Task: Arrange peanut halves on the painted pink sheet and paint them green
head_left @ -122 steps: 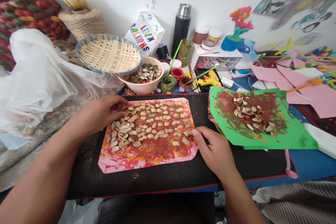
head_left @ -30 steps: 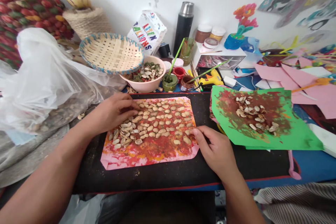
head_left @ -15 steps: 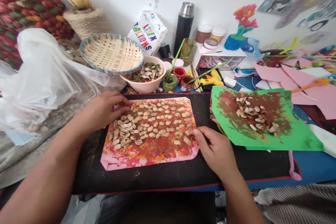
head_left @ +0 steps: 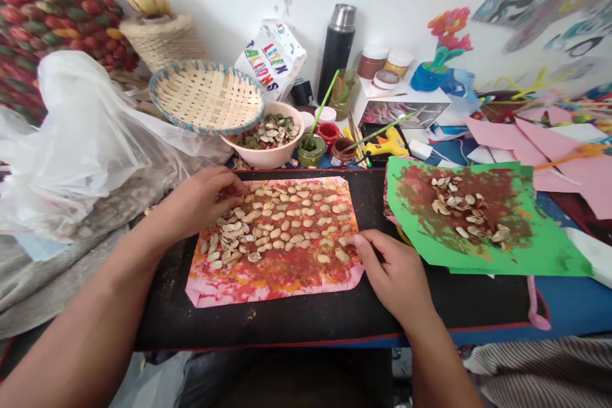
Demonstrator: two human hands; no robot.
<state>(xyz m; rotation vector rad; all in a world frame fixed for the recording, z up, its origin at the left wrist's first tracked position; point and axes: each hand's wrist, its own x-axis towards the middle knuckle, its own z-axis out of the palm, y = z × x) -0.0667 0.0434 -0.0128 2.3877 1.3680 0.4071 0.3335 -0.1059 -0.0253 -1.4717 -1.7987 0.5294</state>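
Where the mat [head_left: 287,325] extends: black, red-edged.
Pink sheet [head_left: 296,273]: paint-smeared, flat on the mat.
Left hand [head_left: 203,199]: fingers curled over the sheet's far left corner; pinch cannot be determined.
Right hand [head_left: 396,269]: thumb and forefinger at the right edge; grip undetermined.
Shells [head_left: 285,225]: rowed on the sheet, heaped at left.

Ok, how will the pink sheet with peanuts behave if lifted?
The pink sheet probably flexes: its near corners look folded. The peanuts might roll or slide if it tilts, being rounded; I can't see whether they're stuck. The shells at its left could shift, since they overlap in a heap.
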